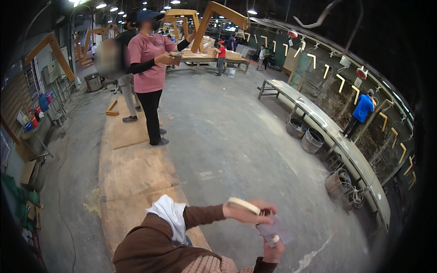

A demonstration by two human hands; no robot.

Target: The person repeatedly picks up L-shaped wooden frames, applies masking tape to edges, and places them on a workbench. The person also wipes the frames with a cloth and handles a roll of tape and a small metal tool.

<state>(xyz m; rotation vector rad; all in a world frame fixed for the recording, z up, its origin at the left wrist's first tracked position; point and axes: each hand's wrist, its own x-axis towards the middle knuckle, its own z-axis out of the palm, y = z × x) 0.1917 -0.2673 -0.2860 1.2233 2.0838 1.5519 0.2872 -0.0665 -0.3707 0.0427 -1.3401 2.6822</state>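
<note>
Low in the view, my left hand reaches across from a brown sleeve, its fingers closed on a grey-purple sheet of sandpaper. A pale roll of masking tape sits around that hand near the wrist. From below, my right hand grips the same sheet, and one of its fingers has a white wrap. Part of the sheet is hidden behind the fingers. Over my left sleeve lies a white cloth.
Plywood boards run along the floor ahead. A person in a pink shirt holds an angled wooden piece. Similar pieces hang along the right wall above a long bench, with buckets beside it. A cable crosses the floor at left.
</note>
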